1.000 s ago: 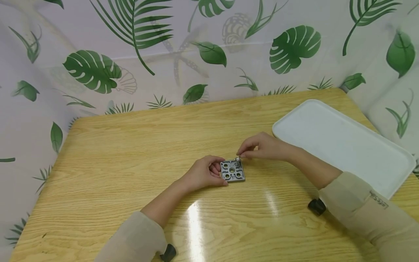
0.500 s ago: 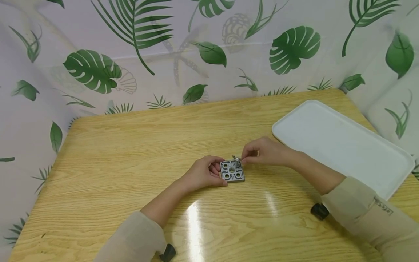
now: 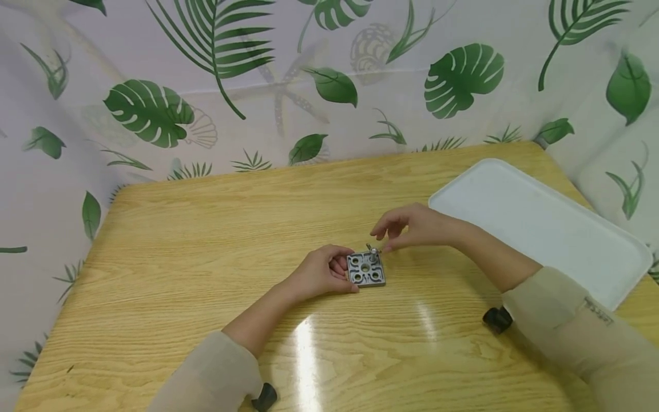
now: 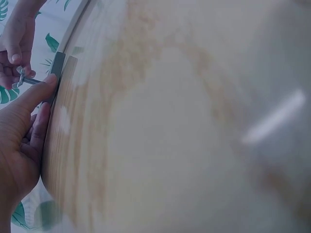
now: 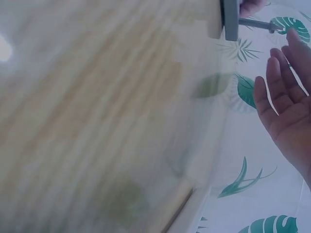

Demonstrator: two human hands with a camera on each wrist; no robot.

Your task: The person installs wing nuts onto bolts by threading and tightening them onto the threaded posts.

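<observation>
A square grey metal plate point(image 3: 365, 276) with several round holes lies on the wooden table. My left hand point(image 3: 318, 273) grips its left side, thumb at the front edge and fingers behind. From the plate's far right corner stands a thin bolt point(image 4: 34, 81) with a wing nut point(image 4: 21, 77) at its top end. My right hand point(image 3: 414, 225) hovers just right of the wing nut, its fingers parted and loosely bent. In the right wrist view the fingers point(image 5: 274, 80) hold nothing; whether one fingertip touches the bolt's end I cannot tell.
A white rectangular tray point(image 3: 535, 223) lies at the table's right side, beyond the right forearm. The wooden table point(image 3: 216, 240) reaches back to a leaf-patterned cloth point(image 3: 278, 74) hanging behind and at both sides.
My right hand drew slightly right and nearer, then rose back, fingers now parted above the wing nut. The wing nut looks turned. My left hand and the plate stay put.
</observation>
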